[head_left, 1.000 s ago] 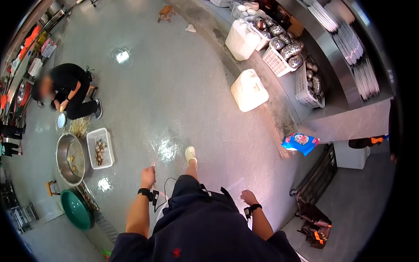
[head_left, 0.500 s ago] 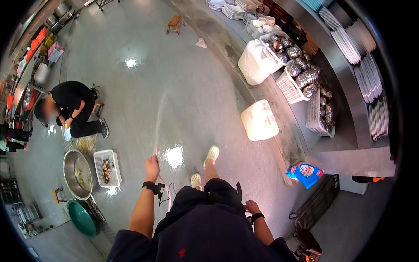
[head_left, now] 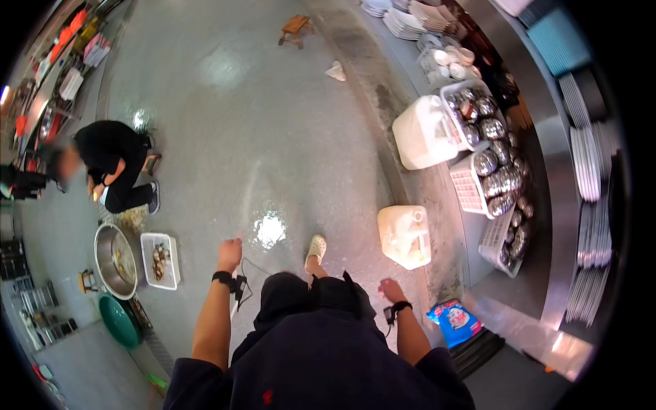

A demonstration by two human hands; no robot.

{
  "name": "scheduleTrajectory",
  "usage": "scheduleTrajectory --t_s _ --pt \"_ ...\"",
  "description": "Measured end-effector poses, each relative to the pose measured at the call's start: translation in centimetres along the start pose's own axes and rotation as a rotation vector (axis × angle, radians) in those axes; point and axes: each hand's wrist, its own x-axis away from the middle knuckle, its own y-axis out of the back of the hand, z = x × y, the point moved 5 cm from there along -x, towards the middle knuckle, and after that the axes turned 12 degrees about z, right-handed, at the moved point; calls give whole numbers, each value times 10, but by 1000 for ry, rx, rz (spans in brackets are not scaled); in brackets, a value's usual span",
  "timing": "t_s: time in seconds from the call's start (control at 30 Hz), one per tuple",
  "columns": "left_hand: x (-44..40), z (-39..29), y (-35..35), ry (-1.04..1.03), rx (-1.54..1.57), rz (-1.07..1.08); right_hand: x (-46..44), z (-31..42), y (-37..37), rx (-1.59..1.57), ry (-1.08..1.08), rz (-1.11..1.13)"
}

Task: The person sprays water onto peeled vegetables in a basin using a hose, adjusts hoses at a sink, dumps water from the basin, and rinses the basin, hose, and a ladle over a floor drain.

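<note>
My left hand [head_left: 230, 254] is closed in front of me at the left, wrapped round a pale, thin hose [head_left: 234, 311]. The hose trails back under my forearm toward my body, and a faint streak of water spray [head_left: 250, 188] stretches over the wet floor ahead of the fist. Out to the right hangs my right hand [head_left: 391, 291], fingers loosely bent and apart, with nothing visible in it. The nearest thing to it is a whitish plastic jerrycan [head_left: 403, 236]. Both wrists carry black straps with small devices.
A crouching person [head_left: 113, 164] works at the left beside a large metal basin [head_left: 100, 256], a white basket [head_left: 173, 275] and a green tub [head_left: 117, 324]. At right are another jerrycan [head_left: 417, 130], baskets of metallic items [head_left: 471, 184] and a blue bag [head_left: 454, 322]. A wooden stool [head_left: 296, 26] stands ahead.
My view has shifted and I have stepped; one pale clog now shows instead of two. My left hand has moved slightly left, and my right hand has swung forward.
</note>
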Motion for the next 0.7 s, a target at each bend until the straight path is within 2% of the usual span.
scheduleTrajectory --t_s 0.07,0.1,0.13,0.2,0.3,0.4,0.43,0.47,0.53,0.6,0.63,0.67,0.7 --pt "-18 -20 19 22 51 137 -12 55 64 -367 -51 -59" --pt "-26 -28 31 37 74 195 -23 85 92 -412 -58 -65" --pt "-28 -31 38 79 120 152 -32 111 115 -459 -66 -73" --pt "-33 -30 48 151 212 64 -48 160 151 -424 -66 -48" --pt "-43 -13 38 256 103 239 -77 207 176 -326 -38 -59" --pt "-49 7 44 357 366 69 -104 225 188 -239 2 -39" --pt "-50 10 49 406 346 106 -112 230 189 -229 20 -21" --pt "-58 13 49 389 336 156 -124 225 192 -217 39 -6" --pt "-63 23 42 347 318 266 -128 235 198 -191 -97 5" --pt "-55 37 24 227 290 54 -134 240 203 -188 -124 129" --pt "-68 44 23 168 271 -64 -141 253 213 -135 -87 97" --pt "-82 47 26 168 269 -32 -142 260 216 -89 -59 68" --pt "-84 47 29 172 267 13 -150 272 222 99 29 76"
